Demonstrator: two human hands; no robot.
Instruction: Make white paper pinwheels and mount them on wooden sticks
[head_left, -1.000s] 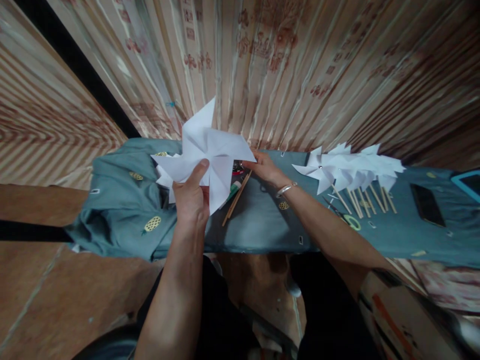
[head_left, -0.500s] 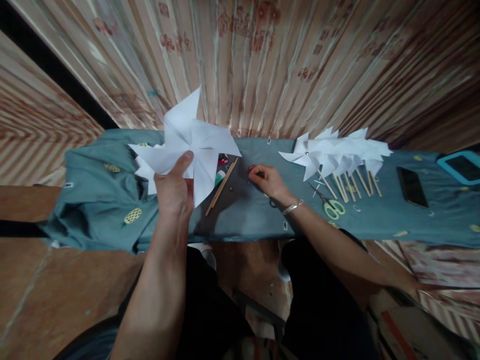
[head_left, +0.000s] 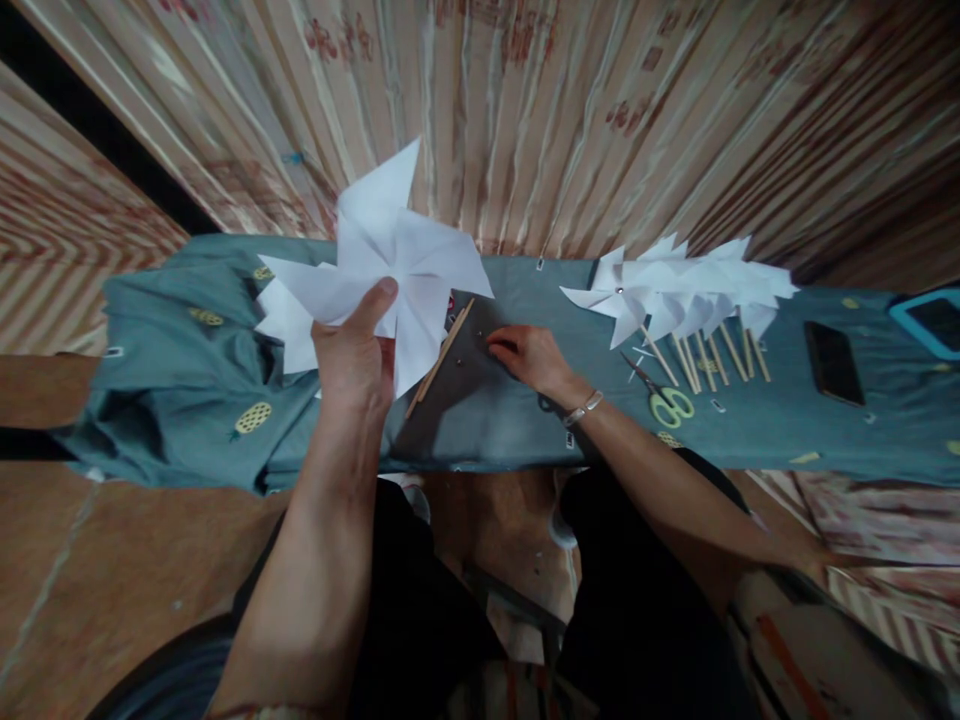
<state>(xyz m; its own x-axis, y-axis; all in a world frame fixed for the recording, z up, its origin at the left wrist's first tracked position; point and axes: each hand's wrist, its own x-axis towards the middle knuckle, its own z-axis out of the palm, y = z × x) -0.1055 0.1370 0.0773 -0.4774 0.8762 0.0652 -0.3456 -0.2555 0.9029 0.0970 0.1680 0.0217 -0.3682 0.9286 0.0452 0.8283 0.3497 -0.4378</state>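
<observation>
My left hand (head_left: pixel 356 355) pinches a white paper pinwheel (head_left: pixel 427 255) near its centre, with the thumb pressed on the front. More white folded paper (head_left: pixel 289 320) lies partly hidden behind it on the left. My right hand (head_left: pixel 534 358) is low over the cloth with its fingertips pressed together. Whatever those fingers hold, if anything, is too small to make out. Tiny dark bits lie on the cloth just left of them. Thin wooden sticks (head_left: pixel 442 355) rest between the two hands, beside the pinwheel's lower blade.
On the right, several pinwheels on sticks (head_left: pixel 686 290) lie overlapped. Green-handled scissors (head_left: pixel 670 405) lie below them, then a dark phone (head_left: pixel 834 362) and a blue-framed device (head_left: pixel 930 322). A green cloth (head_left: pixel 510 430) covers the narrow table, with a pleated curtain (head_left: pixel 480 130) behind.
My left hand has raised the pinwheel slightly, and it now covers the small things beside the sticks. My right hand has shifted a little left, fingertips still together. The view has tilted slightly.
</observation>
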